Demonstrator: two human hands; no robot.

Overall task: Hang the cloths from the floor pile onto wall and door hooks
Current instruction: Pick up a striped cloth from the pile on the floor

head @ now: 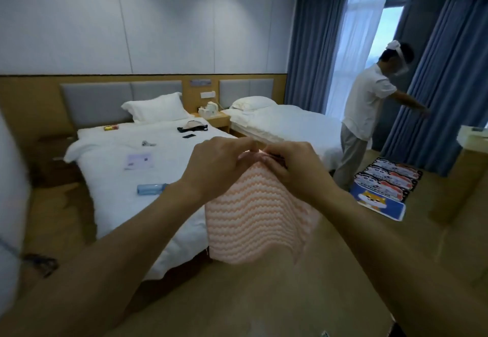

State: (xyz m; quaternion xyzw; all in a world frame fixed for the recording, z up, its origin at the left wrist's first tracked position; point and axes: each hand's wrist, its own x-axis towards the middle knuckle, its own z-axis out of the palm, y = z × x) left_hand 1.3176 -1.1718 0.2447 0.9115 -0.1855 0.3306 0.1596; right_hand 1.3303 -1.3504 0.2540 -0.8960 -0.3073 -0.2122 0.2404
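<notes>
Frame centre: our left hand (219,163) and right hand (293,167) meet, fingers clamped on the top edge of the pink-and-white cloth (253,215), which hangs before the near bed (126,178).

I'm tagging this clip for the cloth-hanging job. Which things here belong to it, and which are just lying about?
Part of the job:
- pink wavy-striped cloth, hanging down
- left hand and right hand, both pinching its top edge

Just lying about:
- blue bottle, paper sheet, phone on the near bed
- printed mats on the floor
- another person at the curtains
</notes>
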